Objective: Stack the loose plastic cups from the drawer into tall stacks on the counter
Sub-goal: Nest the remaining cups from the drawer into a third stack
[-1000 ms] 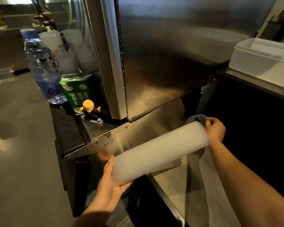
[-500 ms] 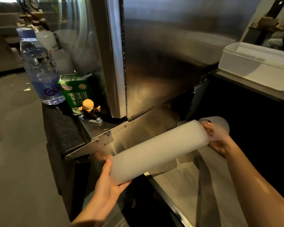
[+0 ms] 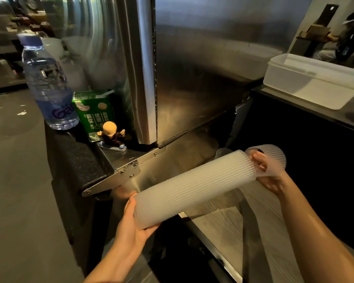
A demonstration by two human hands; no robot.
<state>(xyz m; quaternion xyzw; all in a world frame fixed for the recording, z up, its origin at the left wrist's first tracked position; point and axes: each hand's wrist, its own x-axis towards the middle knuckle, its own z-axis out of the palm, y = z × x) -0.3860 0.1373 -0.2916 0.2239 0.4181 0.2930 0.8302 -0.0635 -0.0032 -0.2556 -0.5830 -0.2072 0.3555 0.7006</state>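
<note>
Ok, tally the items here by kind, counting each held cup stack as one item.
Cup stacks: 2, long stack and short stack
Water bottle: 1
Green carton: 1
Figurine: 1
White tub: 1
Total: 6

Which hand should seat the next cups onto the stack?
Right. The right hand grips the loose cups at the end of the long stack; the left hand only braces the far end.
</note>
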